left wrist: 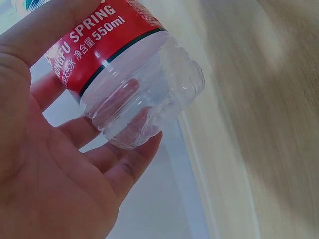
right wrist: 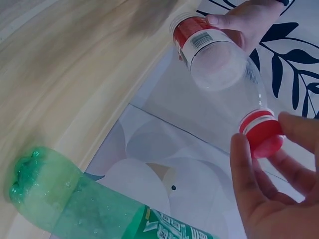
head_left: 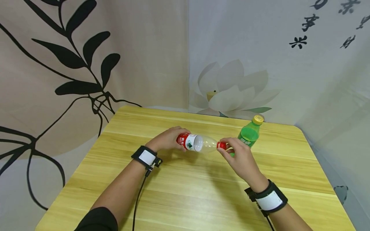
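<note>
A clear plastic water bottle with a red and white label is held sideways above the table, its red cap pointing right. My left hand grips it round the label near the base; in the left wrist view the ribbed clear base shows between thumb and fingers. At the other end my right hand pinches the red cap between thumb and fingers, as the right wrist view also shows. The cap sits on the bottle's neck. Just beyond the right hand a green bottle with a yellow cap stands upright.
The yellow wood-grain table has rounded far corners. Behind it hangs a pale curtain printed with dark leaves and a lotus. Both wrists wear black straps, and a cable runs from the left strap across the table.
</note>
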Demonstrator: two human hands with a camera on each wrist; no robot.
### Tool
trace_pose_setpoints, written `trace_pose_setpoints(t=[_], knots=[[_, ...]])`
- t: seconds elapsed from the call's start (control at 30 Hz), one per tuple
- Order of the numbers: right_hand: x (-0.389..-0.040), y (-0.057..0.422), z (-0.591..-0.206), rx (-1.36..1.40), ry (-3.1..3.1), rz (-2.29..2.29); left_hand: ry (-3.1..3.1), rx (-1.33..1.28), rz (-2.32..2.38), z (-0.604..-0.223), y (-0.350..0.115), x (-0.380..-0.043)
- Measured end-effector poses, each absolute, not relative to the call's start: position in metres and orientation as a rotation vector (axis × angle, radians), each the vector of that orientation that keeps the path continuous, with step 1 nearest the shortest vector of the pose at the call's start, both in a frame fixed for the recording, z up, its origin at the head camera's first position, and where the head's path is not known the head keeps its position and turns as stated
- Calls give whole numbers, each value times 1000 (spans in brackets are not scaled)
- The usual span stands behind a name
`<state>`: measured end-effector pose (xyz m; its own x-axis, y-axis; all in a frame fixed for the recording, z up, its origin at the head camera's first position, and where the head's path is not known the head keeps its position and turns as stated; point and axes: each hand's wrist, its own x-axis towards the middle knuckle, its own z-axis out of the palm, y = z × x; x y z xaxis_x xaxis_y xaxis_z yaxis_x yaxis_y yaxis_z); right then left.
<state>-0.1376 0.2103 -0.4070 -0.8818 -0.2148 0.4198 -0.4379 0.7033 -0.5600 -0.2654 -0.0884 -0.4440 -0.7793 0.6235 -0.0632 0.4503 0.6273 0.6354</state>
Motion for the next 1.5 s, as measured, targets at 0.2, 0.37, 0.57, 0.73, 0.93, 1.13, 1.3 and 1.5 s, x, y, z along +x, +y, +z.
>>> trace_pose_setpoints(t=[0.2,0.37,0.57,0.73,0.93,1.13,1.3,1.5], knots=[[-138,210,-408,625,-2509,885,2580,861,890,-444,-88,-265],[-138,210,-410,675,-2506,828,2570,850,895,-444,-87,-265],[-136,211,-408,597,-2534,907,2560,848,907,-446,-88,-266],[-137,213,-407,413,-2588,1045,2568,852,908,-448,-88,-266],[-138,213,-409,403,-2658,1023,2559,850,920,-446,-87,-265],[-137,211,-410,511,-2600,974,2558,867,933,-446,-87,-265],[-137,211,-410,593,-2552,937,2552,868,946,-445,-88,-265],[-137,212,-412,610,-2536,949,2541,868,957,-445,-89,-265]])
